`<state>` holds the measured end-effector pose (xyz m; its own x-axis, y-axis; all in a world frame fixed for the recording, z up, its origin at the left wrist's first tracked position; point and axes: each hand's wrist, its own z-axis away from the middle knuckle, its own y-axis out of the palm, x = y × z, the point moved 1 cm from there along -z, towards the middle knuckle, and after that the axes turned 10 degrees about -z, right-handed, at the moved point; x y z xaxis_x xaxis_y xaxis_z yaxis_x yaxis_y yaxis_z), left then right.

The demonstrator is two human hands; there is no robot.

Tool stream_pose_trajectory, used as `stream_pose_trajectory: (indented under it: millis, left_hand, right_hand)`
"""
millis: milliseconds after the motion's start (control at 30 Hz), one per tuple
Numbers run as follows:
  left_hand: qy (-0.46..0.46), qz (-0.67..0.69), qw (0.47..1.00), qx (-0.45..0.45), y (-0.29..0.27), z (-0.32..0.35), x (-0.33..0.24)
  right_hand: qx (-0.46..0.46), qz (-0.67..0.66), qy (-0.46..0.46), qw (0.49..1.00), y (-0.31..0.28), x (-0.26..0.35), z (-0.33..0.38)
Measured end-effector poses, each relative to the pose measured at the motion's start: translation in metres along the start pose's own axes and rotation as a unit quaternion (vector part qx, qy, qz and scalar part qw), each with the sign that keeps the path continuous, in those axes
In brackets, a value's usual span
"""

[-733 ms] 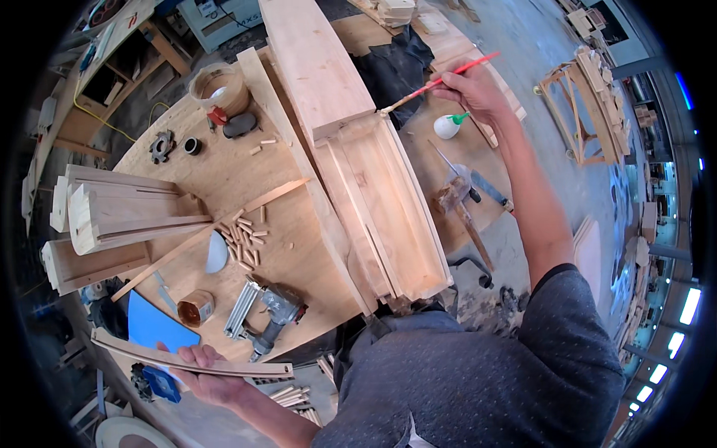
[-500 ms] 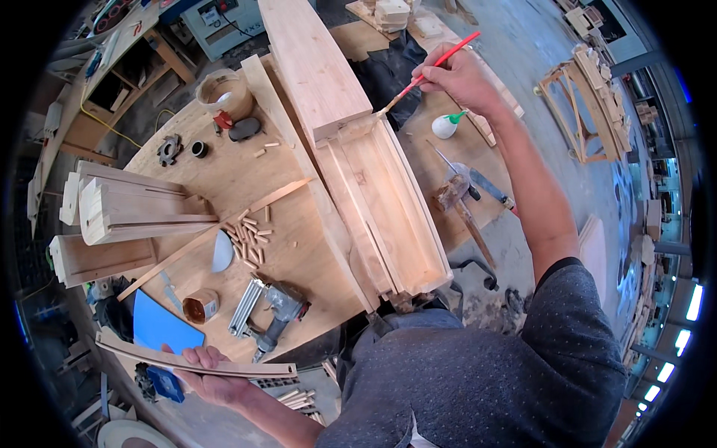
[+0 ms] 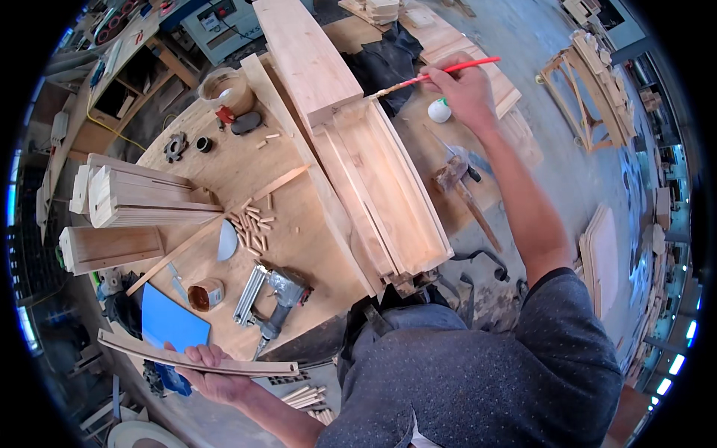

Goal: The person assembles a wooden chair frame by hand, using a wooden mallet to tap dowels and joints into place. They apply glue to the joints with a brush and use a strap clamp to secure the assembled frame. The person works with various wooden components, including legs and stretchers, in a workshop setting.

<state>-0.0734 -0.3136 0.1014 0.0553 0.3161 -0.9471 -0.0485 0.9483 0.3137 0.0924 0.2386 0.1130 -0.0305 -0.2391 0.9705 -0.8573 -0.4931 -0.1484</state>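
Right hand point(image 3: 467, 88) at 1 o'clock, fingers closed around a red-handled brush point(image 3: 441, 72); bristle end points toward 11 o'clock and meets the top edge of a long wooden frame point(image 3: 388, 198) lying across the round counter point(image 3: 295, 239). A wide plank point(image 3: 306, 56) runs from the frame's upper end toward 12 o'clock. Just beside the right hand, a small white bottle with green cap point(image 3: 439, 110); label not legible. Left hand point(image 3: 213, 373) at 7 o'clock, gripping a thin curved wooden strip point(image 3: 198, 360) from beneath. Blue flat sheet point(image 3: 170, 322) just above that strip. Small brown jar point(image 3: 205, 295) near it, then a nail gun point(image 3: 272, 299) toward 6 o'clock. Scatter of short dowels point(image 3: 252, 224) at counter centre beside a long thin slat point(image 3: 216, 228). Stacked wooden blocks point(image 3: 138, 198) at 9 o'clock. Round tub point(image 3: 224, 89) at 11 o'clock. Hammer point(image 3: 463, 190) below the right forearm.
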Motion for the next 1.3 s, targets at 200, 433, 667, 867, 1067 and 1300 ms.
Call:
stream_pose_trajectory:
  millis: [200, 433, 667, 867, 1067, 1300]
  left_hand:
    - [0.0, -0.015, 0.999, 0.041, 0.004, 0.002, 0.003]
    - [-0.013, -0.011, 0.992, 0.128, 0.024, 0.002, 0.015]
    - [-0.032, -0.022, 0.987, 0.155, 0.042, 0.011, 0.018]
    - [-0.029, 0.009, 0.985, 0.17, 0.039, 0.016, 0.016]
    - [-0.032, 0.012, 0.984, 0.176, 0.028, 0.019, 0.017]
    - [-0.033, 0.009, 0.987, 0.16, 0.025, 0.024, 0.018]
  right_hand:
    - [0.007, -0.067, 0.008, 0.998, -0.055, 0.052, 0.083]
    - [0.095, 0.047, 0.131, 0.986, -0.101, 0.091, 0.196]
    - [0.126, 0.098, 0.171, 0.972, -0.098, 0.079, 0.229]
    - [0.162, 0.119, 0.174, 0.964, -0.092, 0.078, 0.231]
    - [0.171, 0.11, 0.18, 0.962, -0.09, 0.076, 0.227]
    - [0.17, 0.161, 0.148, 0.961, -0.096, 0.087, 0.238]
